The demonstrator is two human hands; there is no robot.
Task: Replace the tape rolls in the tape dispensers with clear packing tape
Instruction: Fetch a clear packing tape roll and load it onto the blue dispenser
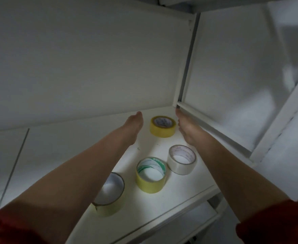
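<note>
Head: forearm (74, 173) over nearest tape roll (109, 208)

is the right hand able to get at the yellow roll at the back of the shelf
Probably yes: the right hand lies open just beside the back yellow roll, with nothing visible between them.
</note>
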